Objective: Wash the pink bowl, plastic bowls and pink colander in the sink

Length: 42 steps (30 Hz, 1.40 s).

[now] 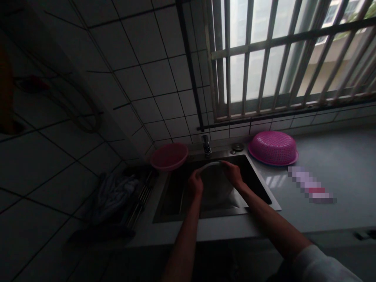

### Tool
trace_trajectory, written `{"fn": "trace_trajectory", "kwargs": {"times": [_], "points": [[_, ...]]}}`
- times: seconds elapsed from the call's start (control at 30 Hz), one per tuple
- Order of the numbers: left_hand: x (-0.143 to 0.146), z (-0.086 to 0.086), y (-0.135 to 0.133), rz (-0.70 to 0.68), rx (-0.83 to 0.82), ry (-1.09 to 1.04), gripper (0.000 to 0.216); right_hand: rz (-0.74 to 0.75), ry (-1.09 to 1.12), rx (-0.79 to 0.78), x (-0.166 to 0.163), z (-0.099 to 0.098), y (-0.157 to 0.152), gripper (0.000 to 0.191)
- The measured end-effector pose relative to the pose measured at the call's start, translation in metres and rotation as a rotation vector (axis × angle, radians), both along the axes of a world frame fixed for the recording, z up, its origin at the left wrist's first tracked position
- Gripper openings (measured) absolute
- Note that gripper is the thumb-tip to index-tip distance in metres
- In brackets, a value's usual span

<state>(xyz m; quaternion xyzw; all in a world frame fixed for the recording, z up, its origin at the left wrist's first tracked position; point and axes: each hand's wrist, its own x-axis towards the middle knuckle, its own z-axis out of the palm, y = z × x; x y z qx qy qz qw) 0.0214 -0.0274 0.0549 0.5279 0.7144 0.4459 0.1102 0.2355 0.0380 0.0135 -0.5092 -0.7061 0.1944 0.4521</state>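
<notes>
Over the steel sink (pixel 268 196), my left hand (pixel 196 184) and my right hand (pixel 232 173) grip opposite sides of a round, pale-rimmed basin (pixel 210 165). Its curved rim shows between my hands. The dim light blurs its body against the sink, so I cannot tell its depth or whether anything is inside. Fingers of both hands are closed on the rim. Just behind stands the faucet (pixel 206 146); I cannot make out any water running.
A pink basin (pixel 169 156) sits at the sink's back left corner. An upturned magenta colander (pixel 273 148) rests on the counter (pixel 337 156) to the right, near a blurred-out item (pixel 311 186). Dark rack bars (pixel 142 199) and a crumpled cloth (pixel 116 196) lie left. A barred window (pixel 264 58) is behind.
</notes>
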Motion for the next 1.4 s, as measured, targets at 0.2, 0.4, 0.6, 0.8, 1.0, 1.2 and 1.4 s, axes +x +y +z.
{"fn": "trace_trajectory", "kwargs": {"times": [0.2, 0.4, 0.6, 0.8, 1.0, 1.2, 1.4], "points": [[-0.007, 0.001, 0.002, 0.093, 0.03, 0.002, 0.029, -0.189, -0.066, -0.141, 0.026, -0.017, 0.011, 0.038], [0.006, -0.001, -0.002, -0.084, -0.148, 0.13, 0.032, -0.01, -0.128, -0.016, 0.001, -0.01, -0.005, 0.041], [0.002, -0.002, 0.001, -0.095, -0.047, 0.037, 0.031, 0.043, -0.017, -0.001, 0.006, -0.002, -0.002, 0.037], [-0.01, -0.008, 0.004, 0.09, 0.023, -0.041, 0.027, -0.15, 0.03, -0.071, 0.018, -0.013, 0.006, 0.039], [0.003, -0.01, 0.004, -0.184, -0.043, 0.058, 0.034, 0.119, -0.003, 0.037, -0.005, -0.009, -0.004, 0.04], [-0.02, -0.008, 0.009, 0.164, 0.078, -0.214, 0.023, -0.107, 0.093, -0.098, 0.016, -0.012, 0.01, 0.04], [-0.012, -0.009, 0.006, 0.054, 0.013, -0.082, 0.021, -0.161, 0.09, -0.089, 0.013, -0.018, 0.006, 0.042]]}}
